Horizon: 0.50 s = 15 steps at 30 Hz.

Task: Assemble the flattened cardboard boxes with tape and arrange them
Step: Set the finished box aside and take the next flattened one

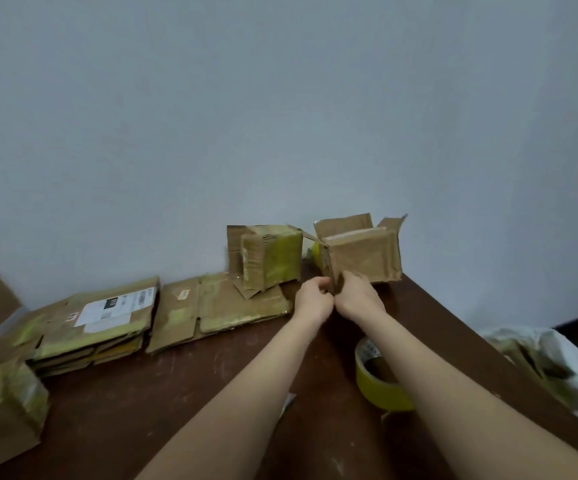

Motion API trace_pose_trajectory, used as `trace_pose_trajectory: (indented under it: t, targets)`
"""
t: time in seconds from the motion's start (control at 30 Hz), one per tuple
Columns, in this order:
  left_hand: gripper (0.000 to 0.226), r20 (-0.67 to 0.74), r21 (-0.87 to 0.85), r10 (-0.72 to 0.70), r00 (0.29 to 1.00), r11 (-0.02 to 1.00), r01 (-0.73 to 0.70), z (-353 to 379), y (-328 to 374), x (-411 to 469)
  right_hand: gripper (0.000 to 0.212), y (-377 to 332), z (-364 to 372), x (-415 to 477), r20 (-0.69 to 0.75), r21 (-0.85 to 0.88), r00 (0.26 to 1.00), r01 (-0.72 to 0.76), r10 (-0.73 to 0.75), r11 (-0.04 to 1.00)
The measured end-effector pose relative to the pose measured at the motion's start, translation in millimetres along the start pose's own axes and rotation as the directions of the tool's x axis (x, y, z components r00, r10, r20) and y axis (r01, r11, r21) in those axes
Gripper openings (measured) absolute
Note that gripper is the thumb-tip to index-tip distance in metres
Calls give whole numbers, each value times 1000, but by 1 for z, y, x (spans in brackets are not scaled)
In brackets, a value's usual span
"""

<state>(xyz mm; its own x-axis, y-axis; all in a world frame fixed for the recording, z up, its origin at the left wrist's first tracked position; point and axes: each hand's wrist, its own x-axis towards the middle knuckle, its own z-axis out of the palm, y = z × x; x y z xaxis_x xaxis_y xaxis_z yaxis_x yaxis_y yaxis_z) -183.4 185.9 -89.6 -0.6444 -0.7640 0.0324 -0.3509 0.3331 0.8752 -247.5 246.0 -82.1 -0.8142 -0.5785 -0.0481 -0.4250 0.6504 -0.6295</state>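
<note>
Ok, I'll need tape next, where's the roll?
The yellow tape roll lies on the table near its right edge, partly under the right forearm, nearer than the open box.

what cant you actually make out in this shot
- Head view: the fingertips of the left hand and right hand meet at the open box; what they pinch is hidden.
- Shipping label: print too small.
- Tape roll: partly behind the right forearm.
- White bag: blurred, cut by the right edge.

Two bare forearms, sleeveless, no jewellery
</note>
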Motion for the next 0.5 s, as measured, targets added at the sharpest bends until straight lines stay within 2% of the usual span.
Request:
trace_pose_trajectory:
  t: [0.1,0.17,0.23,0.3,0.37,0.4,0.47,0.5]
  targets:
    - [40,7,26,8,1000,1000,-8,-2,-9,11,47,0,5,11,24,-75,999,50,-49,996]
    - [36,-43,53,44,998,998,-42,-13,-16,12,45,0,6,17,33,-102,998,59,-56,993]
    - [27,-227,122,117,967,988,-91,-32,-20,10,34,-3,5,19,-14,-91,999,29,-30,995]
    - [23,-470,166,165,867,981,-97,-56,-21,13,20,-7,2,17,-99,-48,994,37,-41,998]
    - [42,-606,131,112,788,991,-40,-78,-19,25,7,-12,0,11,-197,-43,975,97,-104,994]
    - [57,-620,110,66,782,994,3,-88,-20,34,4,-16,0,8,-227,-59,962,144,-154,988]
    - [80,-560,96,-34,828,990,105,-104,-22,51,7,-25,3,5,-231,-88,944,221,-236,971]
    - [79,-501,86,-68,863,988,128,-107,-26,59,10,-29,6,4,-214,-99,944,236,-253,967]
